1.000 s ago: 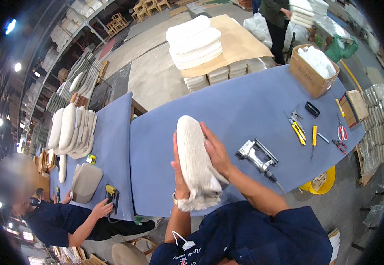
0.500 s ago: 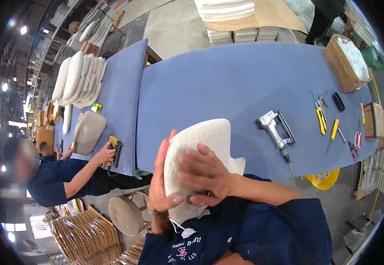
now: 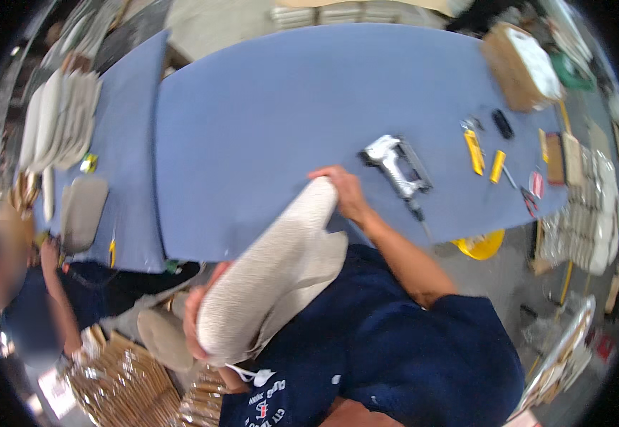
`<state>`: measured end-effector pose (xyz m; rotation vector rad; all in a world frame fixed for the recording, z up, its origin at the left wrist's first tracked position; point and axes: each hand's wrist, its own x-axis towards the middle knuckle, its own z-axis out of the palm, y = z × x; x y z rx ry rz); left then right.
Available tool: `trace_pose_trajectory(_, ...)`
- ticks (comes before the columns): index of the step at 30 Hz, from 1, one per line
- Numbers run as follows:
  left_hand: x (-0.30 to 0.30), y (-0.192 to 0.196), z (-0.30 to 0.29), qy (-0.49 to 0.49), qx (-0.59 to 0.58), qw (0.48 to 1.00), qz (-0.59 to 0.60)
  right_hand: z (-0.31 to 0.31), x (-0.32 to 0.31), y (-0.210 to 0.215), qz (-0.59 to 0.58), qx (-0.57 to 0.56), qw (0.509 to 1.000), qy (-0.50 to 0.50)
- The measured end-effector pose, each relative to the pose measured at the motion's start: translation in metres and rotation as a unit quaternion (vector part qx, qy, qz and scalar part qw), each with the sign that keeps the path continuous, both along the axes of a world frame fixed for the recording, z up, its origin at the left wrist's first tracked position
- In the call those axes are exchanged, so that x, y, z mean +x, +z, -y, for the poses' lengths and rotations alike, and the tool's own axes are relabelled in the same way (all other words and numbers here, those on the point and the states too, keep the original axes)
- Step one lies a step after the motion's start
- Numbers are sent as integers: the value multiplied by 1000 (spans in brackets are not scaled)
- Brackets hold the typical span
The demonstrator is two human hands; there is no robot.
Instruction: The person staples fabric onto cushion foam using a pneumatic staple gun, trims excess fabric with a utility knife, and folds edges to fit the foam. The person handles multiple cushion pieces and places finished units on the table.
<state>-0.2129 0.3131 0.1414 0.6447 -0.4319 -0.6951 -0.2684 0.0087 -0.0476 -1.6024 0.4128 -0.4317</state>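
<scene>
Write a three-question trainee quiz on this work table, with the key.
1. True or false: the silver metal staple gun lies on the blue-covered table.
2. Multiple choice: which hand is at the upper end of the long cream textured-fabric pad? A) left hand B) right hand
3. Fill in: the open brown cardboard box holds ____-coloured material.
Key: 1 true; 2 B; 3 white.
</scene>
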Motion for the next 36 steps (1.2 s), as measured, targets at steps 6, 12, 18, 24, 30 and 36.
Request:
trace_pose_trajectory(6,9,-36,32,30,158,986,-47,2,32,-24,-36,29,998,-39)
trace_pose_trajectory(12,23,-42,42,121,578,743,315,-40,40,-47,-177,106,976,-74)
trace_pose_trajectory(18,47,17,155,53,498,757,420,-82,7,-18,-69,185,980,14)
trace_pose_trajectory(24,44,-110,150,-37,561,616,552,-55,-53,-23,-17,-144,989,36)
trace_pose_trajectory(30,25,-100,167,35,498,645,578,-31,-54,27,-102,-19,994,-20)
trace_pose_trajectory(36,48,-94,240,82,465,557,683,15,-33,37,-142,-51,986,74)
